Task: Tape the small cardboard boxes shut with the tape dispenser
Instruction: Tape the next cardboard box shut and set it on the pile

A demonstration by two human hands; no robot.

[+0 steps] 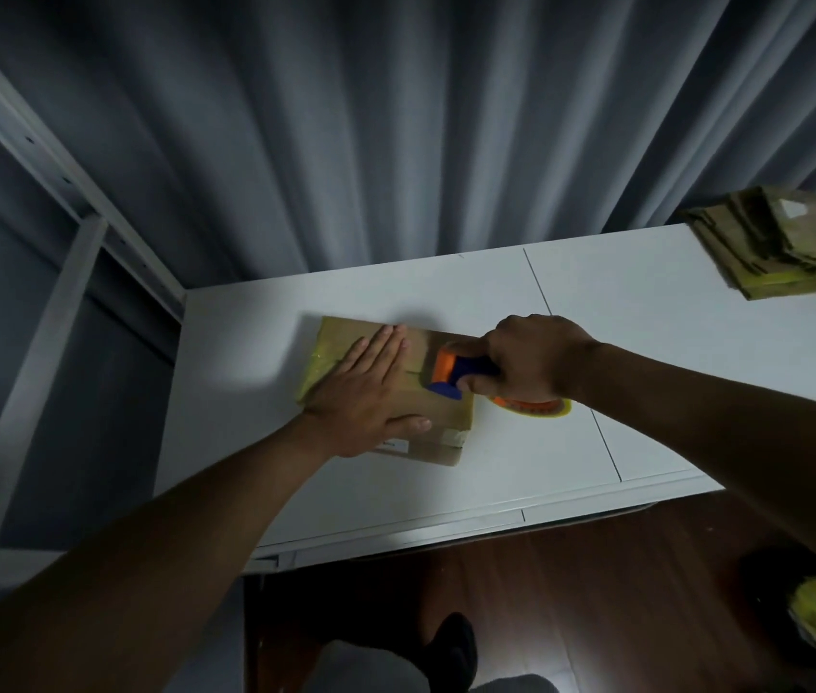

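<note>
On the table, the left hand is pressing flat on the cardboard box while the right hand is gripping the tape dispenser at the box's right end, probably mid-strip, needing a steady pull next.

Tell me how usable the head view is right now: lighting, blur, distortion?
Head view: dim room, but the white table is brightly lit; left hand flat on the cardboard box and right hand gripping the tape dispenser read sharply. Flattened cardboard stack at right edge is motion-blurred. Wide-angle lens bends the curtain and shelf frame.
</note>
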